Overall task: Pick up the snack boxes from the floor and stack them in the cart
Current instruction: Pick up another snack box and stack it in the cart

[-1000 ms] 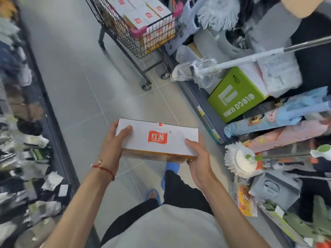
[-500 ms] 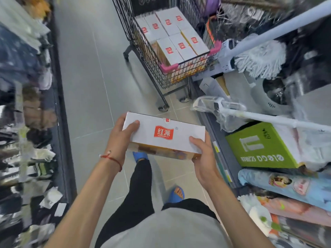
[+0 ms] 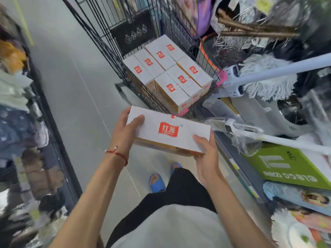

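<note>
- Grey tiled floor (image 3: 71,104) of a shop aisle, flanked by blurred shelves of goods on both sides.
- Black wire shopping cart (image 3: 111,56) ahead and slightly to the right, standing close against the right-hand shelving.
- Green carton (image 3: 286,165) low on the right, white lettering upside down from here, just below a plastic-wrapped mop handle (image 3: 268,138).
- Grey string mop head (image 3: 265,77) just right of the cart.
- Stacked snack boxes (image 3: 168,72) inside the cart basket: white tops with red logos, packed side by side in rows, higher at the near end.
- Held snack box (image 3: 168,133) in the air just short of the cart's near edge, white top and red logo upward, long side lying across.
- Left hand (image 3: 125,135) clasping the box's left end, thumb laid on top, fingers wrapped round the end.
- Right hand (image 3: 206,154) clasping the near right corner, thumb on top, fingers beneath and out of sight.
- Blue sandal (image 3: 156,182) on the floor below the box.
- Red string bracelet (image 3: 118,154) round the left wrist.
</note>
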`<state>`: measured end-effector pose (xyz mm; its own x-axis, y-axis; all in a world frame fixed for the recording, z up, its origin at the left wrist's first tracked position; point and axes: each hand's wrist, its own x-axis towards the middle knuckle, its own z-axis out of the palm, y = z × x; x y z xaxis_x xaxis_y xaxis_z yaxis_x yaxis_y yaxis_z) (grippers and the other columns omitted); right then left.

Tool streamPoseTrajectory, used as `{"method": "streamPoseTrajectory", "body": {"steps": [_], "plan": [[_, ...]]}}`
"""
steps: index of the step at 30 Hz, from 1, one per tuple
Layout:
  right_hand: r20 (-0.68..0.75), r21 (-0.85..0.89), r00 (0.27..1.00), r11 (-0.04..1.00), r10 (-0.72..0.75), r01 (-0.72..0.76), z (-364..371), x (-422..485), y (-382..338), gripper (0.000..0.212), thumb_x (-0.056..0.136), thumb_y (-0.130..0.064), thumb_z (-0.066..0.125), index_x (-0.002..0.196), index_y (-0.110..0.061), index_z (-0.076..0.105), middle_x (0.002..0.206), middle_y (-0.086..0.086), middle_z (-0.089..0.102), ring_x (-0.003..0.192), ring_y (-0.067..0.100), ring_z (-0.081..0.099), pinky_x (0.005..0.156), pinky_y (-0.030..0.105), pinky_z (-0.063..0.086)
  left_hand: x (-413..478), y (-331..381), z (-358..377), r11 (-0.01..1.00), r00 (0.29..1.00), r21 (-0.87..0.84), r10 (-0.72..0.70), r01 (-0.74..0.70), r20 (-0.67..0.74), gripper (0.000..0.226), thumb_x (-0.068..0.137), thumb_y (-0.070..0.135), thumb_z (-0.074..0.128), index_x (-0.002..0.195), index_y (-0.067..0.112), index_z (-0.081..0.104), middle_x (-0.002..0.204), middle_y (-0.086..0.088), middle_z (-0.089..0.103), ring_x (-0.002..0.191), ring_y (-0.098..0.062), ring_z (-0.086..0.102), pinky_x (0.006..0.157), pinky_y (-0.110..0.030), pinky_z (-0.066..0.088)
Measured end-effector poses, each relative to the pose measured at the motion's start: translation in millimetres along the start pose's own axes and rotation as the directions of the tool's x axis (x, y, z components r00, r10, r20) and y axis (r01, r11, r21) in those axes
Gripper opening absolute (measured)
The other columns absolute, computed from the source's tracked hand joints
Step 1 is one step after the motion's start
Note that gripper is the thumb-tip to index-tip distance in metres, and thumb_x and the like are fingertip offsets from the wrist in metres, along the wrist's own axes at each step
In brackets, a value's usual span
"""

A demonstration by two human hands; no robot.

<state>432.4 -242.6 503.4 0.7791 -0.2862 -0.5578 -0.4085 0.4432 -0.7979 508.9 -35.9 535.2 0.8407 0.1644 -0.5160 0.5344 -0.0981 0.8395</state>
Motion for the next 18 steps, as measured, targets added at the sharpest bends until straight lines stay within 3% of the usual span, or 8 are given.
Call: {"method": "streamPoseTrajectory", "body": {"steps": [1,3,5,9,11,13,18], "plan": [[-0.016,0.015,1.0,1.0,0.004,-0.004,8,11,-6,0.034,0.097,-0.008,0.059,0.126,-0.027,0.06,0.109,-0.004,0.078,0.099,0.012,0.074,0.067,0.024,0.055,14,11,2,1.0,1.0,0.017,0.015,-0.015,0.002,0.045,0.085,0.04,0.067,0.129,0.035,0.059,0.123,0.003,0.068,0.099,-0.015,0.067,0.082,-0.025,0.054],[-0.033,0.042,0.999,0.999,-0.003,0.004,22,37,-20,0.033,0.097,-0.007,0.059,0.121,-0.029,0.061,0.103,-0.007,0.078,0.091,0.008,0.074,0.058,0.02,0.054,41,32,9,0.998,0.999,0.037,0.045,-0.046,0.015,0.04,0.094,0.032,0.064,0.133,0.029,0.057,0.124,0.002,0.067,0.094,-0.009,0.066,0.069,-0.011,0.05],[-0.055,0.056,0.998,0.998,-0.011,0.014,37,65,-35,0.037,0.09,-0.015,0.066,0.122,-0.031,0.062,0.109,-0.005,0.077,0.092,0.007,0.073,0.06,0.018,0.054,67,52,17,0.996,0.997,0.058,0.073,-0.074,0.015,0.04,0.096,0.03,0.061,0.136,0.029,0.055,0.127,0.0,0.066,0.09,-0.005,0.065,0.06,-0.005,0.047],[-0.098,0.07,0.994,0.997,-0.038,0.045,54,109,-60,0.038,0.091,-0.017,0.066,0.125,-0.035,0.061,0.116,-0.003,0.075,0.097,0.005,0.073,0.067,0.022,0.056,111,92,36,0.993,0.993,0.057,0.101,-0.104,0.058,0.039,0.098,0.028,0.06,0.136,0.032,0.053,0.125,0.004,0.067,0.089,-0.003,0.069,0.061,-0.008,0.051],[-0.097,0.071,0.994,0.996,-0.044,0.051,61,128,-74,0.048,0.081,-0.027,0.069,0.126,-0.038,0.06,0.122,-0.004,0.074,0.111,0.013,0.07,0.081,0.03,0.054,133,110,44,0.991,0.991,0.065,0.114,-0.119,0.073,0.04,0.097,0.033,0.061,0.136,0.037,0.052,0.129,0.003,0.065,0.101,-0.012,0.069,0.073,-0.018,0.056],[-0.113,0.086,0.993,0.996,-0.027,0.037,65,146,-80,0.055,0.076,-0.03,0.068,0.13,-0.036,0.061,0.123,-0.003,0.074,0.116,0.018,0.068,0.085,0.033,0.053,155,121,52,0.992,0.992,0.078,0.091,-0.098,0.092,0.044,0.096,0.037,0.062,0.138,0.039,0.05,0.133,0.004,0.063,0.106,-0.015,0.068,0.086,-0.029,0.056],[-0.152,0.095,0.988,0.995,0.014,0.0,80,179,-91,0.065,0.075,-0.029,0.069,0.138,-0.027,0.057,0.126,0.0,0.072,0.12,0.023,0.066,0.085,0.035,0.053,200,143,68,0.989,0.989,0.131,0.052,-0.07,0.136,0.041,0.099,0.035,0.059,0.138,0.036,0.05,0.138,0.006,0.058,0.094,-0.003,0.064,0.065,-0.01,0.047]]}}
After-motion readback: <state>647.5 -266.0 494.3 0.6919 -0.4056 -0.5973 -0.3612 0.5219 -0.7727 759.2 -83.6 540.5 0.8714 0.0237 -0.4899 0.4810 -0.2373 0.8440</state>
